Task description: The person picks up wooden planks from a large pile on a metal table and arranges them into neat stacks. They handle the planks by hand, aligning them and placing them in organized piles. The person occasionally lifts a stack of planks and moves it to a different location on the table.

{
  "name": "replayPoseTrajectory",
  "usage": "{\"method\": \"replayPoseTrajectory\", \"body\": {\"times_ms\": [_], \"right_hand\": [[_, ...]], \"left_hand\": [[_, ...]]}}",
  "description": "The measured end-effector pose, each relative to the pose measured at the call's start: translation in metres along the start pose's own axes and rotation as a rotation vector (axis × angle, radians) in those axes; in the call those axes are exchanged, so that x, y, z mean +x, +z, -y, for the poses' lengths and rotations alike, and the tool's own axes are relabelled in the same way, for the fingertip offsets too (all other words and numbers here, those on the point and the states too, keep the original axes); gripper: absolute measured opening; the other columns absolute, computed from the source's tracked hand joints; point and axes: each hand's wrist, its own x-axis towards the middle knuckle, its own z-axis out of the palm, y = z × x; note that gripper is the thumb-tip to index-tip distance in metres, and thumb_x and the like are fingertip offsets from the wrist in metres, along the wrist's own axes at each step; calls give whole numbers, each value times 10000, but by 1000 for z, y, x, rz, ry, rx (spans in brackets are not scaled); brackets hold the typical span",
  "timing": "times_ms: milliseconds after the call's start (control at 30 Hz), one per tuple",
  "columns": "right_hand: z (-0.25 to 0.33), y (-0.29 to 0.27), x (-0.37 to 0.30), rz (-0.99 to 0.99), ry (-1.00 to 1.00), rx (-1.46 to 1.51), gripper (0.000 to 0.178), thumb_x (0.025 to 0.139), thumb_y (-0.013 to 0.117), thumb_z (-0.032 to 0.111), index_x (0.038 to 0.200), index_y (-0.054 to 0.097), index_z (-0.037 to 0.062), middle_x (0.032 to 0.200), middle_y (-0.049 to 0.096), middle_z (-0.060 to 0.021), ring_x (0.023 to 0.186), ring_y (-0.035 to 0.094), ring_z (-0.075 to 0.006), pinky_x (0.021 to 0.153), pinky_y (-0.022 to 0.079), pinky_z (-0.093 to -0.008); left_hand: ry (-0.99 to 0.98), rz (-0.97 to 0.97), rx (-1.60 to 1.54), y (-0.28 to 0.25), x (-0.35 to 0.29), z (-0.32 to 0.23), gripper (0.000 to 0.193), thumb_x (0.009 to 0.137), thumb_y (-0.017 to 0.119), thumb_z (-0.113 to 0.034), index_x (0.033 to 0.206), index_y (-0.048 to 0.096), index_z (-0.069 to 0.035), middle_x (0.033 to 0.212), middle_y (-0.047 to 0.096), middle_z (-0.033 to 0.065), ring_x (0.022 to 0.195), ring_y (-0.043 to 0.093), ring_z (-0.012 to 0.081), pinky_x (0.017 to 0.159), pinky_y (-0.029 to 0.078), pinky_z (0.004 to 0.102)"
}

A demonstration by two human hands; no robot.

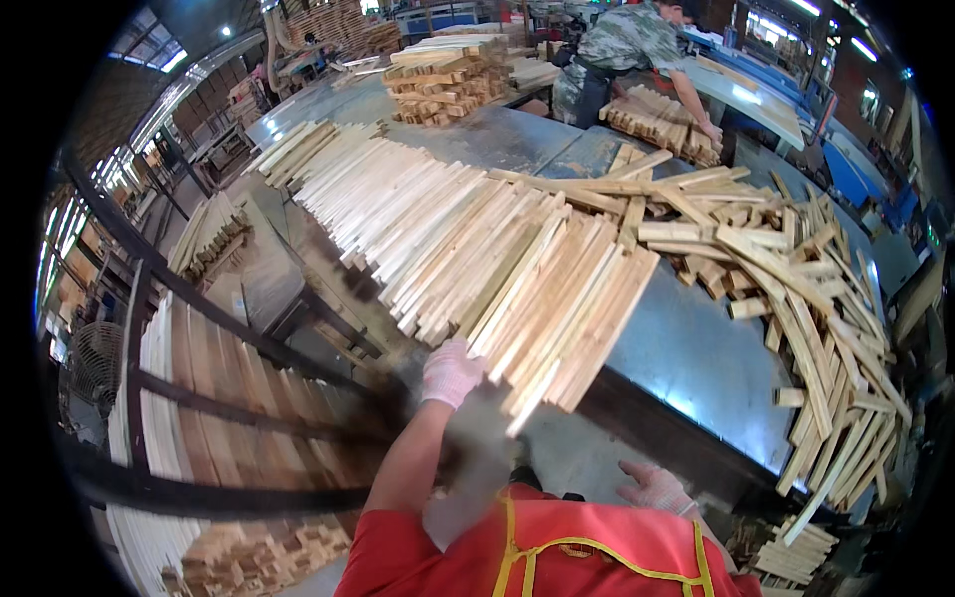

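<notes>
A long row of pale wooden strips [448,239] lies side by side on the metal table, their near ends jutting past its edge. My left hand [453,373], in a whitish-pink knit glove, is closed at the near ends of some strips in the middle of the row; its fingertips are partly hidden there. To the right of it, several strips reach out further toward me. My right hand [657,488], gloved alike, is in front of my red apron [617,537], below the table edge. Its fingers are apart and it holds nothing.
Loose strips [786,269] lie jumbled on the table's right side. A stack of wood [448,80] stands at the back. Beyond the table, another person [627,60] bends over a bundle of strips [662,124]. A dark metal frame [239,398] with stacked boards stands at left.
</notes>
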Motion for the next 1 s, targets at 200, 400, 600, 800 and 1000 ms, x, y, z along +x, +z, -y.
{"method": "replayPoseTrajectory", "body": {"times_ms": [200,400,600,800,1000], "right_hand": [[-3,-30,93,-109,-7,121,719,914,706,417,1535,530,100,1328,697,-198,1247,658,-368,1079,516,-436],[66,-92,195,-60,171,429,955,943,712,387,1683,209,52,1043,752,-172,924,738,-289,849,582,-394],[88,-94,260,15,340,759,1082,967,723,429,1679,51,-32,917,700,-143,727,687,-201,686,580,-346],[92,-73,288,18,251,640,1243,901,760,520,1645,-17,-102,1336,631,-335,1236,642,-383,1048,509,-382],[88,-108,273,101,258,603,1303,873,741,602,1615,-10,-162,1427,581,-372,1364,583,-422,1129,468,-369]], "left_hand": [[8,-103,43,-53,124,43,634,863,723,-475,1310,691,-27,1280,708,209,1154,690,381,1007,550,452],[-26,-34,131,-41,187,78,622,870,746,-386,1383,629,-54,1203,695,208,1116,681,403,970,548,501],[123,-600,-87,-25,87,61,499,922,767,-215,1354,629,-5,1156,685,193,1023,664,391,978,549,480],[-924,-185,-1531,76,23,64,421,997,727,-369,1229,687,-20,1213,679,105,1029,662,263,846,557,399],[-984,-189,-1590,50,17,-28,417,1058,591,-441,1250,649,-75,1171,663,69,1052,604,222,869,524,431]]}}
